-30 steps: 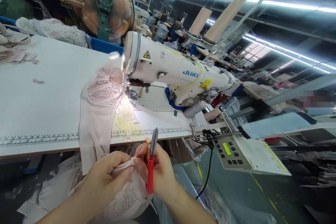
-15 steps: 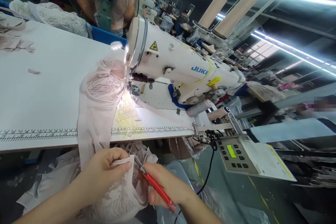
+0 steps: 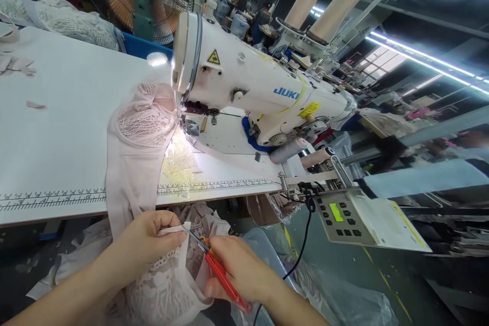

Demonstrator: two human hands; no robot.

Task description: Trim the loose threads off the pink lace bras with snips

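Lace garment (image 3: 164, 285) pinched by, and below, left hand (image 3: 148, 240); scissors (image 3: 224, 279) gripped in right hand (image 3: 240, 264)

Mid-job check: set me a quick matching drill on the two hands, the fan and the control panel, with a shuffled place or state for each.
1. Left hand
2. Right hand
3. Fan
4. Control panel

A. Shows a lit yellow-green screen
B. Holds the red-handled scissors
C. Beyond the white table, toward the picture's top left
D. Pinches the edge of a pale lacy garment

Pairs: 1-D, 2-B, 3-C, 4-A
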